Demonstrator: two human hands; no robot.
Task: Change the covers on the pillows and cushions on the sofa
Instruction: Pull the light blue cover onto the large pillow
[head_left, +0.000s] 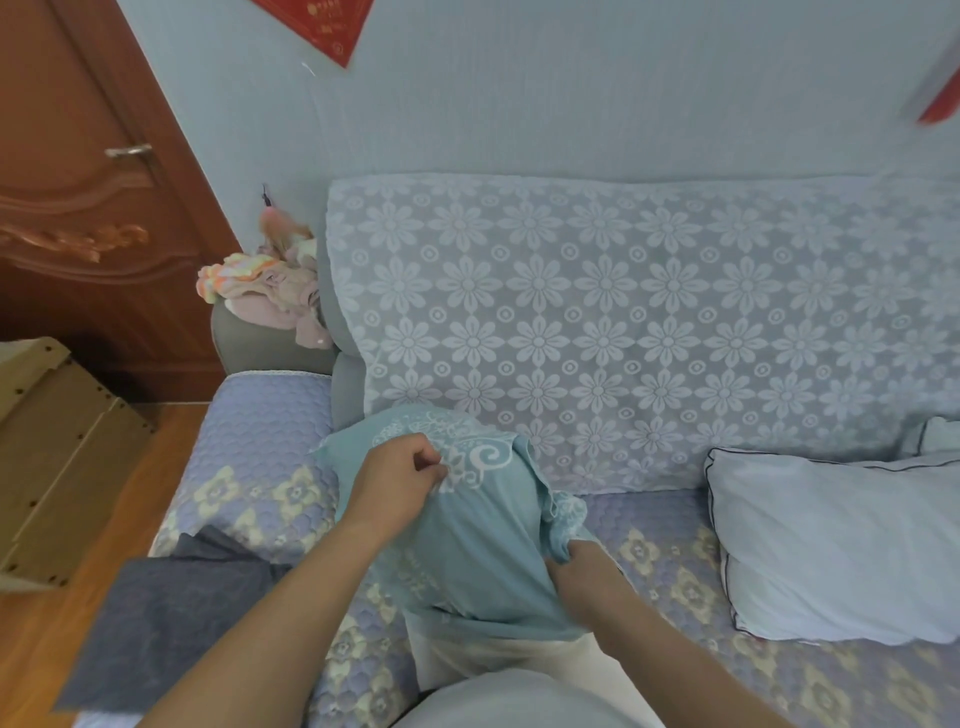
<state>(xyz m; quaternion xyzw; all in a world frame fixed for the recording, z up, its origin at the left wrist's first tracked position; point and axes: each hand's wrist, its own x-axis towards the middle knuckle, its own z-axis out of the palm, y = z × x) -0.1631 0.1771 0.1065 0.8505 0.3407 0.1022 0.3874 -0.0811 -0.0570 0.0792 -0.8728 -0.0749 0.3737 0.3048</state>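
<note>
**Teal cover partly on cushion, both hands gripping it**

Head view:
- Landmark: sofa (249, 441) with a lilac quilted seat pad, floral border, and a pale blue lace flower throw (623, 322) over its backrest.
- Teal fabric cushion cover with white scroll print (478, 545) sits on the sofa seat, centre-left, leaning toward the backrest. Cream cushion insert (498, 660) sticks out of the cover's near open end.
- Left hand (397, 475): grip clenched, fingers curled, pinching the cover's fabric on its upper face near the white print.
- Right hand (584, 564): grip grasping the bunched, frilled edge of the cover on its right side; fingertips hidden in the fabric.
- Dark grey-blue folded cloth (171, 618) lies on the sofa seat's front left edge, left of the cover, partly under the left forearm.
- Pale blue pillow with dark piping (841, 545) lies on the sofa seat at right, well apart from the cover.
- Pink and pastel clothes pile (265, 291) rests on the sofa's left armrest.
- Brown carved wooden door (88, 208) stands left of the sofa; a cardboard box (52, 457) sits on the floor in front of it.
</note>
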